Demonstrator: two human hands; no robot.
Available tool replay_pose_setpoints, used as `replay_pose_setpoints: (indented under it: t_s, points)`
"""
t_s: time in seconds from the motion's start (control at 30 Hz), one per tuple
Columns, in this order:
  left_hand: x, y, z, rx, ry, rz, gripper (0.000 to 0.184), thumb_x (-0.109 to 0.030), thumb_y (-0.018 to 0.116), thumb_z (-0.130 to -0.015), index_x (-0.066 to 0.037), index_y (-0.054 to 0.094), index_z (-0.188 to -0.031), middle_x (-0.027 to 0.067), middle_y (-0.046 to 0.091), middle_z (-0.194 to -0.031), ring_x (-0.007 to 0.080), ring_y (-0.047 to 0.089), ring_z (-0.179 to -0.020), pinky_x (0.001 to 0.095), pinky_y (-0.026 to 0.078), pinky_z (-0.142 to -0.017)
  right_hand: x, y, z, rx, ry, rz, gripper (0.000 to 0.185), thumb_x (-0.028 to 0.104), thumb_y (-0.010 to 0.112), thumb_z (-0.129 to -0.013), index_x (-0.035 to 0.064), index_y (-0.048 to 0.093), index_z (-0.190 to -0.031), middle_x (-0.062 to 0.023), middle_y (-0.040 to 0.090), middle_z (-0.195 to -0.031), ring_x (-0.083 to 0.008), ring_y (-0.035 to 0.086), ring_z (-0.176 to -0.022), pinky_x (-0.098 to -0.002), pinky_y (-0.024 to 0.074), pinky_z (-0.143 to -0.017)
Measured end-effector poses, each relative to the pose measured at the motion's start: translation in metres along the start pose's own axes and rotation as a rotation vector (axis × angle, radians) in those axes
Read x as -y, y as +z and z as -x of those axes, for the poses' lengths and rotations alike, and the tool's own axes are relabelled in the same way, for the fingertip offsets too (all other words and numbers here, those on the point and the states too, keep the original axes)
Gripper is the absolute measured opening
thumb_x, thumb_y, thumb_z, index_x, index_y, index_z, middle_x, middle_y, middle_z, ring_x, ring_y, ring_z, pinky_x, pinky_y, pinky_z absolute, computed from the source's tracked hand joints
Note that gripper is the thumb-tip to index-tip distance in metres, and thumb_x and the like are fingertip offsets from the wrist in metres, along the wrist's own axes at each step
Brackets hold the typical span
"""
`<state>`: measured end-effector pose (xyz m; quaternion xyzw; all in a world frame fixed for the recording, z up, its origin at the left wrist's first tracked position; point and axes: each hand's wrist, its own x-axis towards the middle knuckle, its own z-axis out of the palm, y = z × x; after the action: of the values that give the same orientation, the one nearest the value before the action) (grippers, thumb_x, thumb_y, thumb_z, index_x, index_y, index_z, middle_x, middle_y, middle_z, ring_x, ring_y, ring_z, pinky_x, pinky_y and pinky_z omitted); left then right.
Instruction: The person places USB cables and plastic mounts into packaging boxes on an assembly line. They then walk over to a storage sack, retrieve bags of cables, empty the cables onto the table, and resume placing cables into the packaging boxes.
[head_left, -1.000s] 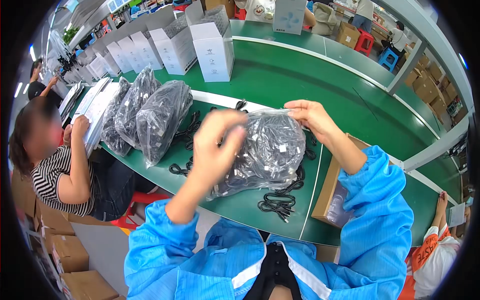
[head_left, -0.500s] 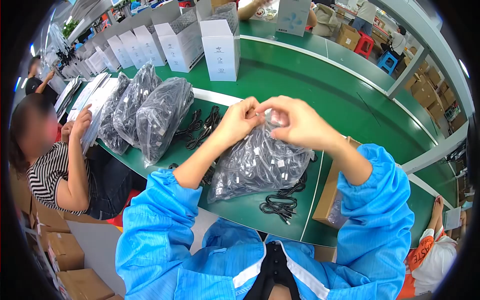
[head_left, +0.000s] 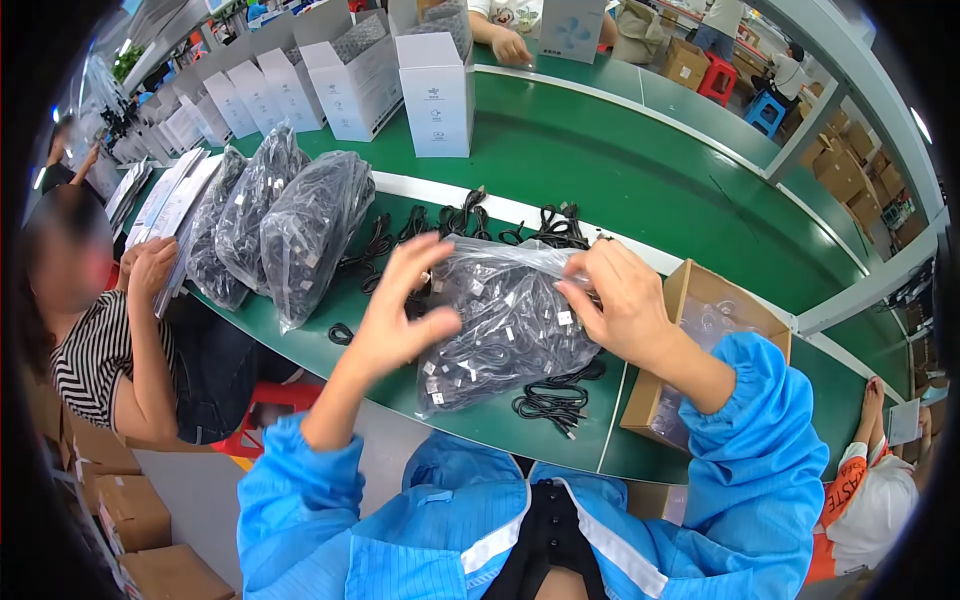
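Observation:
A clear plastic bag point(head_left: 505, 335) full of bundled black cables with pale plugs lies on the green table in front of me. My right hand point(head_left: 625, 300) pinches the bag's upper right edge between thumb and fingers. At the upper left side of the bag is my left hand point(head_left: 400, 315), slightly blurred, its thumb and fingers spread apart; I cannot tell if it touches the plastic. A loose coiled black cable point(head_left: 550, 405) rests near the front table edge. More black cables point(head_left: 460, 215) lie behind the bag, partly hidden by it.
Several filled cable bags point(head_left: 318, 235) stand to the left, before a row of open white boxes point(head_left: 437, 110). An open cardboard box point(head_left: 640, 405) holding clear plastic sits on the right. A person in a striped shirt point(head_left: 90, 355) sits at left; another person's hand point(head_left: 512, 46) is across the table.
My hands have come apart from the gathered bag top. The left moved left and down, opening; the right moved right and down. The bag's top now lies lower and flatter.

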<state>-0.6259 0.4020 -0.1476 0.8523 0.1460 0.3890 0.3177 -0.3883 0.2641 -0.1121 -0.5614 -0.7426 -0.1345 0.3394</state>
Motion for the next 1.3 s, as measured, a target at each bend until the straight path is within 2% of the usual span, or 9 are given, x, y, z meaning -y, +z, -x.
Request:
replay_pose_setpoints:
  t_s: [0.07,0.13,0.3,0.53,0.77,0.93,1.07,1.13,1.3]
  points:
    - [-0.025,0.001,0.036,0.129,-0.112,-0.015,0.067,-0.032,0.071,-0.075,-0.006,0.045,-0.131,0.0163,0.049,-0.114,0.0328,0.050,-0.106,0.0400,0.042,-0.088,0.001,-0.001,0.001,-0.006,0.008,0.000,0.018,0.001,0.066,-0.070,0.0033,0.057,-0.085,-0.0082,0.049,-0.071,-0.0233,0.053,-0.061,-0.0346,0.0439,-0.053]
    - [-0.044,0.006,0.062,0.165,-0.238,-0.418,0.077,-0.038,0.072,-0.073,-0.008,0.040,-0.136,0.0158,0.050,-0.117,0.0328,0.050,-0.109,0.0411,0.043,-0.089,0.005,0.001,0.001,-0.020,0.014,-0.001,0.016,-0.001,0.065,-0.070,0.0035,0.058,-0.083,-0.0083,0.049,-0.071,-0.0236,0.053,-0.063,-0.0349,0.0434,-0.054]
    - [-0.075,0.018,0.071,0.286,-0.681,-0.364,0.081,-0.036,0.075,-0.070,-0.007,0.039,-0.136,0.0166,0.049,-0.121,0.0330,0.051,-0.110,0.0382,0.046,-0.085,0.016,0.016,-0.007,-0.025,-0.079,0.008,0.017,-0.004,0.062,-0.070,0.0036,0.058,-0.083,-0.0085,0.048,-0.073,-0.0243,0.054,-0.066,-0.0356,0.0429,-0.054]
    - [-0.022,0.032,0.084,-0.151,-0.194,-0.193,0.068,-0.009,0.075,-0.070,-0.004,0.045,-0.130,0.0123,0.052,-0.106,0.0230,0.058,-0.084,0.0313,0.048,-0.069,0.014,0.018,-0.002,-0.062,0.007,-0.014,0.014,-0.006,0.059,-0.070,0.0044,0.059,-0.080,-0.0085,0.046,-0.074,-0.0252,0.053,-0.068,-0.0367,0.0428,-0.056]
    - [0.010,0.008,0.048,-0.107,-0.359,-0.113,0.031,0.000,0.071,-0.071,-0.001,0.063,-0.102,0.0078,0.056,-0.085,0.0142,0.054,-0.068,0.0270,0.045,-0.060,0.014,0.020,-0.007,0.005,0.078,-0.104,0.010,-0.003,0.058,-0.075,0.0046,0.061,-0.080,-0.0075,0.045,-0.073,-0.0235,0.052,-0.066,-0.0341,0.0420,-0.056]
    - [0.015,0.001,0.041,-0.190,-0.231,-0.057,0.014,0.003,0.069,-0.072,0.000,0.065,-0.086,0.0069,0.053,-0.072,0.0158,0.051,-0.060,0.0279,0.042,-0.055,0.008,0.010,-0.017,0.107,0.393,-0.337,0.008,-0.001,0.058,-0.079,0.0043,0.063,-0.084,-0.0016,0.047,-0.074,-0.0131,0.049,-0.064,-0.0261,0.0392,-0.057]
    - [-0.009,-0.013,0.009,-0.226,-0.050,-0.350,0.007,0.003,0.068,-0.072,0.001,0.064,-0.078,0.0089,0.051,-0.069,0.0207,0.051,-0.060,0.0298,0.041,-0.055,-0.015,0.003,-0.025,0.072,0.629,-0.679,0.009,-0.001,0.059,-0.080,0.0037,0.064,-0.085,0.0030,0.051,-0.075,-0.0050,0.046,-0.066,-0.0207,0.0376,-0.059]
    - [-0.018,-0.024,-0.016,-0.282,0.210,-0.439,0.008,0.001,0.068,-0.071,0.000,0.064,-0.078,0.0091,0.050,-0.071,0.0248,0.050,-0.060,0.0317,0.041,-0.057,-0.018,0.008,-0.023,0.086,0.587,-0.632,0.009,-0.001,0.059,-0.080,0.0033,0.064,-0.086,0.0034,0.052,-0.075,-0.0040,0.046,-0.066,-0.0202,0.0378,-0.059]
    - [-0.049,-0.033,-0.063,-0.265,0.314,-0.445,0.007,0.001,0.067,-0.071,0.000,0.064,-0.077,0.0086,0.052,-0.074,0.0246,0.051,-0.061,0.0326,0.043,-0.060,-0.022,0.013,-0.028,0.115,0.623,-0.717,0.009,-0.001,0.060,-0.080,0.0017,0.063,-0.089,0.0047,0.054,-0.071,-0.0024,0.046,-0.065,-0.0187,0.0383,-0.060]
